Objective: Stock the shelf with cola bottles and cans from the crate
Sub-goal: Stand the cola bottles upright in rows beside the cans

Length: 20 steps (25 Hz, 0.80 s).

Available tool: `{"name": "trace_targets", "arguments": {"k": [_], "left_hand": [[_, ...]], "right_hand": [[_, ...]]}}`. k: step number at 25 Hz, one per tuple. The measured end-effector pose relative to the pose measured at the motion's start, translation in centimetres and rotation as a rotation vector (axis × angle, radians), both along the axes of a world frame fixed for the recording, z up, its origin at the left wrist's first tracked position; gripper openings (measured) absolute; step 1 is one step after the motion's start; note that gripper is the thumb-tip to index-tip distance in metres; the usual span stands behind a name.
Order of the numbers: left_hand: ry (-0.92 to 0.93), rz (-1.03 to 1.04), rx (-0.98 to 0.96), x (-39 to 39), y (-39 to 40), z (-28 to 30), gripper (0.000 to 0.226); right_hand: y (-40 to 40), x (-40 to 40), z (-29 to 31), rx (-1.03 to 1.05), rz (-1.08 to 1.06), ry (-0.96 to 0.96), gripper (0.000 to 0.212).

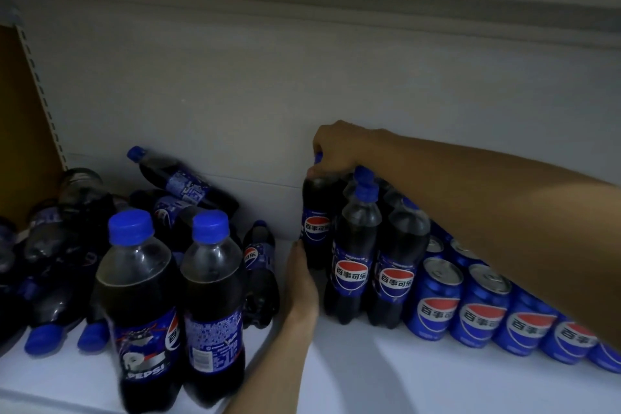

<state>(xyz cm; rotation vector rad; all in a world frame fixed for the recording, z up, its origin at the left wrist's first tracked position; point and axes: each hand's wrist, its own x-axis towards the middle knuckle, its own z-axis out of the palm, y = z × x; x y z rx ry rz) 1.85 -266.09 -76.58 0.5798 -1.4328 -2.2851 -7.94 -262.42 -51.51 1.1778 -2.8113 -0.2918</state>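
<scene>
Upright cola bottles [354, 255], blue cans [480, 309] alongside, toppled bottles [181, 185] left

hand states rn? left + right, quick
Left hand: open, straight fingers pressed against the lower side of the rear cola bottle.
Right hand: grip closed round that same bottle's cap and neck, from above.

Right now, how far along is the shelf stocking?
Partly done. A row of cans and upright bottles already stand on the shelf at right. In hand: the right hand grips the top of a back bottle while the left hand steadies its side. Left to do: the heap of tipped bottles at left needs standing.
</scene>
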Motion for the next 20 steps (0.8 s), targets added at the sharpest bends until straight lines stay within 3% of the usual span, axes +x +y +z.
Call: {"name": "trace_targets", "arguments": {"k": [3,5,10,15,20], "left_hand": [[-0.006,-0.016,-0.141,0.0,0.3,-0.2,0.063],[0.027,-0.027,-0.211,0.3,0.5,0.0,0.058],[0.048,-0.030,-0.203,-0.2,0.3,-0.4,0.068],[-0.005,-0.094,-0.320,-0.6,0.9,-0.8,0.083],[0.014,-0.080,-0.364,-0.6,1.0,-0.4,0.069]], "right_hand": [[-0.1,-0.5,0.0,-0.014,0.030,-0.030,0.059],[0.0,-0.6,-0.3,-0.039,0.025,0.008,0.059],[0.2,-0.7,-1.0,-0.089,0.007,0.056,0.067],[0.5,-1.0,-1.4,-0.132,-0.001,0.085,0.064],[0.0,-1.3,-1.7,-0.084,-0.061,0.075,0.059]]}}
